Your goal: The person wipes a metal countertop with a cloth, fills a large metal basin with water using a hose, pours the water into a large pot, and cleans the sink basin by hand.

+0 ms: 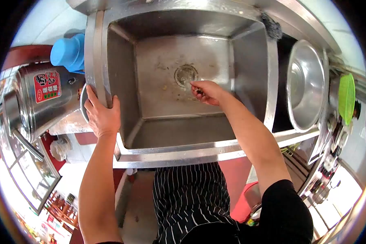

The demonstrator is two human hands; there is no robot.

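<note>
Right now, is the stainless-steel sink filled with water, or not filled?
Not filled: the sink shows its floor and drain, with small scraps scattered around. Whether a thin water film remains, I cannot tell.

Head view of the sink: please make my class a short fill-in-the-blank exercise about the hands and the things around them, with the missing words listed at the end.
1. Of the right hand and the left hand, the one nearer the drain is the ____ hand.
2. The left hand is at the sink's ____-hand edge.
3. The plastic container beyond that edge is coloured ____.
4. The plastic basket at the far right is bright ____.

Missing words: right; left; blue; green.
</note>
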